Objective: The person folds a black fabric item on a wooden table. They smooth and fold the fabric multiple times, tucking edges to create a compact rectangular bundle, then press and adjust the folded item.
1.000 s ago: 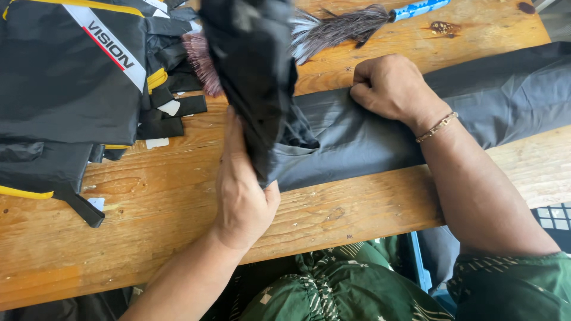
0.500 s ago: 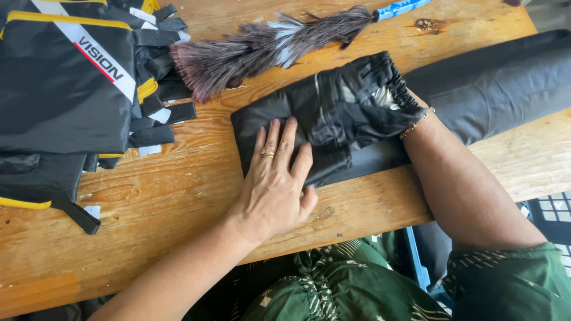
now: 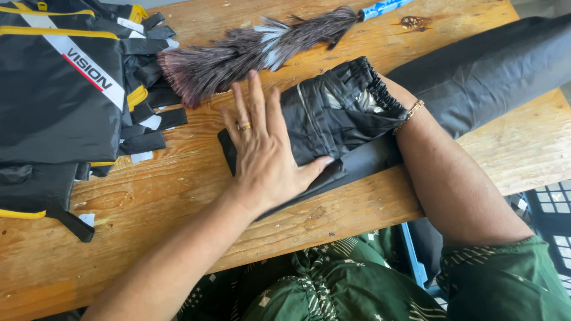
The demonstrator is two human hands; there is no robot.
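Over the last second the black cloth [image 3: 333, 113] goes from being held up and draped over the left hand to lying flat on the table [image 3: 178, 196]. Half a second ago the left hand already rested on it. Now that hand sits a little further along the cloth, and the fold lies neater and tighter. Judging by this, the folding of this piece looks well along, and the pressing-flat step is in hand.

From the left, a stack of bags [image 3: 59, 95], black with yellow trim, covers the table's far left corner. Its straps [image 3: 148, 128] stick out toward the middle. Next comes a feather duster [image 3: 250, 50] with a blue handle, lying on the wood just beyond the cloth.

The left hand [image 3: 262, 148] lies flat and open, palm down, with its fingers spread. It presses on the left end of the folded cloth and grips nothing. A ring shows on 1 finger.

The cloth lies at the table's middle, near the front edge. Its elastic-gathered edge faces right.

The right hand is buried under the cloth, with only the wrist and a bracelet [image 3: 409, 113] showing, so whether it is open or closed cannot be told. Further right, more dark fabric [image 3: 499, 65] trails off the table
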